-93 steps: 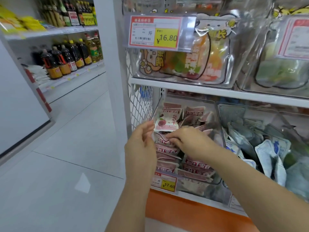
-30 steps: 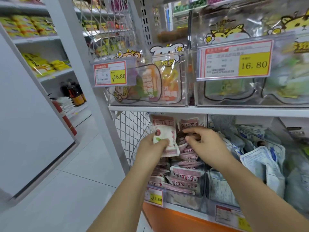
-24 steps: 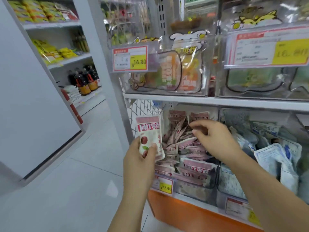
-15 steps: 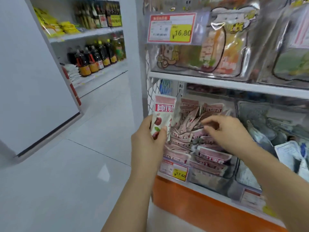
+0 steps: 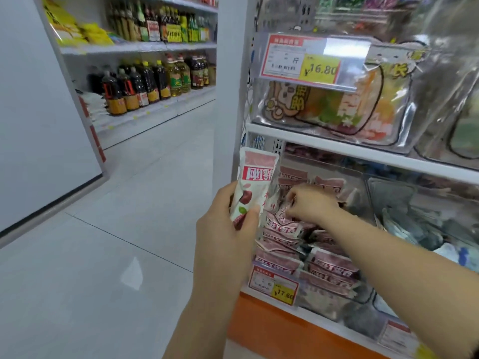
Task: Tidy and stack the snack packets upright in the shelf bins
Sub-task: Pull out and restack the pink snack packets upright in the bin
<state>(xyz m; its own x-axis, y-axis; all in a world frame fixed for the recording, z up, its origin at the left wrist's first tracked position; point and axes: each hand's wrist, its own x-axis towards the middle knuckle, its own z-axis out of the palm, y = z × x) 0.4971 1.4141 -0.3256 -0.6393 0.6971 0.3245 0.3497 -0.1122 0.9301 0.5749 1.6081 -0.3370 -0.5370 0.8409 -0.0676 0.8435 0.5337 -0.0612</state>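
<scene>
**Pink packet bin: one packet in hand, gap being made**

Left hand (image 5: 228, 224) is clamped on a single held packet (image 5: 252, 187), with the thumb across its lower front and the fingers behind. The packet's long axis is near vertical, leaning a little right at the top. Its sealed top edge is up and its printed face is toward the person. It sits just outside the left front corner of the clear bin (image 5: 360, 182), above the front rows.

Right hand (image 5: 311, 203) is inside the bin, fingers curled down among the pink packets (image 5: 329, 265). I cannot tell whether they pinch one or only push.

The packets at the back stand roughly upright, while the front ones lie flat and overlap.

Step, as I judge it: parting the rows to open a slot. The next move calls for lowering the held packet bottom-first into that gap — orientation unchanged — while the right hand holds the neighbours back.
</scene>
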